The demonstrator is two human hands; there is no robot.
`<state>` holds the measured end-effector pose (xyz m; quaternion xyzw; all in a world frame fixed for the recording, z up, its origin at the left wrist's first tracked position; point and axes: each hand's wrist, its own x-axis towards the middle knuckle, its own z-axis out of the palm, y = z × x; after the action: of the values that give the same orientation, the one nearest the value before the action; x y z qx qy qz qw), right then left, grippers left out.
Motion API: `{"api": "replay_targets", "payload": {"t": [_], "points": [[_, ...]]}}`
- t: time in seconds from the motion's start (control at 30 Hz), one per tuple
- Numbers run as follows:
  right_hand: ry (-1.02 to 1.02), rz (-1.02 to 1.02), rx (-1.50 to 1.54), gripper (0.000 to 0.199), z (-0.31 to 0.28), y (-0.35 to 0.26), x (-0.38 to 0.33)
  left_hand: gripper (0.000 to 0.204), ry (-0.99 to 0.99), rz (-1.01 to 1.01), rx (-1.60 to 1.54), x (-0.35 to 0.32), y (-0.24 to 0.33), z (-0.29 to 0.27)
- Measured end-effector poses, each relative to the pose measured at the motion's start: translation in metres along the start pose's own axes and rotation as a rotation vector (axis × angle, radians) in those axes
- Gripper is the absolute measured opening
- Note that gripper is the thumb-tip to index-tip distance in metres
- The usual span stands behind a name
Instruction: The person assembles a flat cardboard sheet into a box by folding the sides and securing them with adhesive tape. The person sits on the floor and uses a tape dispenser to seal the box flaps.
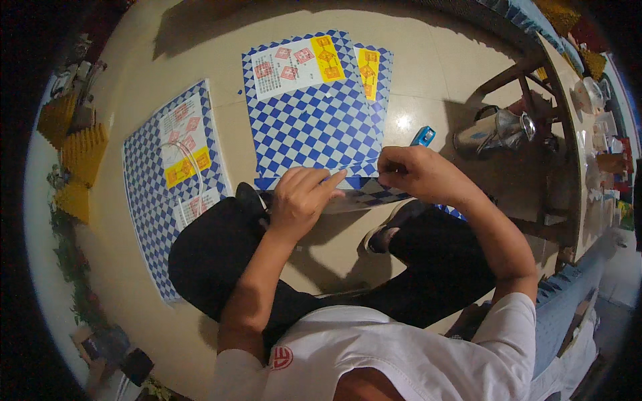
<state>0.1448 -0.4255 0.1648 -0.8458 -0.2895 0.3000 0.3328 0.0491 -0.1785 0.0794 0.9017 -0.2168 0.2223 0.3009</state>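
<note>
A blue-and-white checkered sheet (307, 134) with white and yellow printed panels lies on the floor before my knees, partly covering another checkered sheet (381, 110). At its near edge, my left hand (301, 200) pinches the folded border, index finger stretched along it. My right hand (418, 174) is closed at the same edge, further right, with fingertips pressed together. What lies between those fingertips is too small to make out. Just beyond the right hand lies a small bright-blue object (423, 136), its kind unclear.
To the left, a stack of checkered sheets (150, 174) in clear wrapping has a pale cord (194, 160) across it. A metal kettle (491, 134) stands at the right beside a wooden table (565, 147) with cups on top. My bent knees flank the work.
</note>
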Motion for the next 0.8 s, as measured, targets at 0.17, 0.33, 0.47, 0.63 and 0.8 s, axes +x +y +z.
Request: {"api": "replay_targets", "payload": {"t": [0.17, 0.33, 0.47, 0.63, 0.8], "points": [[0.001, 0.054, -0.009, 0.019, 0.012, -0.011, -0.002, 0.039, 0.020, 0.033, -0.027, -0.004, 0.006, -0.001], [0.050, 0.045, -0.130, 0.018, 0.025, -0.018, -0.003, 0.037, 0.019, 0.061, -0.039, -0.009, 0.008, -0.001], [0.082, 0.045, -0.197, 0.017, 0.030, -0.022, -0.005, 0.035, 0.041, 0.053, -0.035, -0.009, 0.010, -0.002], [0.095, 0.054, -0.147, 0.018, 0.029, -0.030, -0.004, 0.034, 0.030, 0.040, -0.021, -0.010, 0.010, -0.003], [0.063, 0.110, -0.143, 0.016, 0.031, -0.028, -0.001, 0.034, 0.030, 0.046, -0.032, -0.009, 0.012, -0.003]]}}
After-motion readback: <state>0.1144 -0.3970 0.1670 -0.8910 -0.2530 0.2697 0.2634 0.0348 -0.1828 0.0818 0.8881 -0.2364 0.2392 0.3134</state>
